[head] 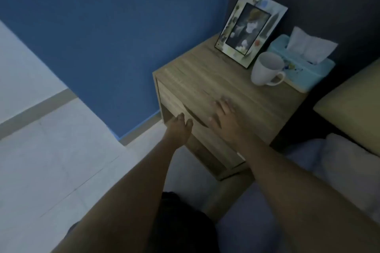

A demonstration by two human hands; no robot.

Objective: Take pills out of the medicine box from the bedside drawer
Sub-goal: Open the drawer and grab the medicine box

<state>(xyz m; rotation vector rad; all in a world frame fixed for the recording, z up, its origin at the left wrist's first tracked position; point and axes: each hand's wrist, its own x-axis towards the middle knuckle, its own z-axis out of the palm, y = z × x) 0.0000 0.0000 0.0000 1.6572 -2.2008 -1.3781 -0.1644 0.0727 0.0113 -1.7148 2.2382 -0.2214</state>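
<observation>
A wooden bedside table (pixel 236 90) stands against the blue wall, its drawer front (pixel 174 102) shut with a dark curved finger slot near the top edge. My left hand (pixel 181 127) is at the drawer front just below that slot, fingers together and pointing up, holding nothing. My right hand (pixel 223 116) lies flat on the table's top near its front edge, fingers spread. The medicine box and pills are hidden from view.
On the tabletop at the back stand a picture frame (pixel 248 26), a white mug (pixel 267 69) and a light blue tissue box (pixel 302 63). A bed with a tan pillow (pixel 353 104) and grey bedding (pixel 339 162) lies to the right. Pale tiled floor (pixel 51 150) is on the left.
</observation>
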